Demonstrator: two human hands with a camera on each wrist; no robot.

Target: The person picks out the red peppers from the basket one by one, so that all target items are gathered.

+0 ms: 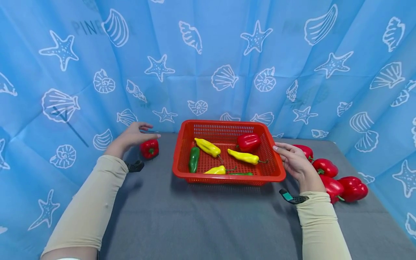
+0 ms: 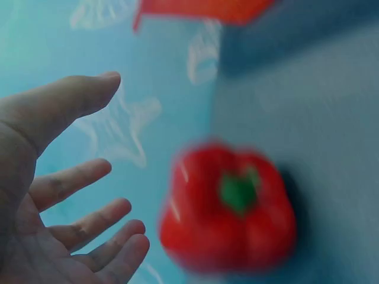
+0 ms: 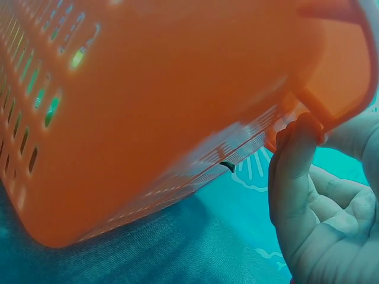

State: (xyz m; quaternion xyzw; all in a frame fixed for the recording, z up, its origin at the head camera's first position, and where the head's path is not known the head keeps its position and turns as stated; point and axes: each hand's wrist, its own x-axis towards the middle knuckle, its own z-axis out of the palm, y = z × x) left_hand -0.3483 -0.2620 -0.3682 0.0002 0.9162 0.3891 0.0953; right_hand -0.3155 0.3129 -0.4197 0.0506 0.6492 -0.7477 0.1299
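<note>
A red plastic basket (image 1: pixel 227 178) stands on the table, holding three yellow peppers (image 1: pixel 208 147), two green peppers (image 1: pixel 194 159) and a red bell pepper (image 1: pixel 248 142). My right hand (image 1: pixel 297 162) pinches the basket's right rim, thumb above and curled fingers beneath; the right wrist view shows those fingers (image 3: pixel 293 171) under the lip. Left of the basket, another red bell pepper (image 1: pixel 149 148) sits with its green stem towards me. Just above and behind it hovers my left hand (image 1: pixel 131 136), fingers spread and nothing held. A gap separates hand and pepper (image 2: pixel 231 219) in the left wrist view.
Several red bell peppers (image 1: pixel 352 189) lie grouped at the table's right side, beside and partly behind my right wrist. Grey cloth (image 1: pixel 208 224) covers the table. A blue curtain (image 1: pixel 208 54) with white shell and starfish prints hangs along the back and sides.
</note>
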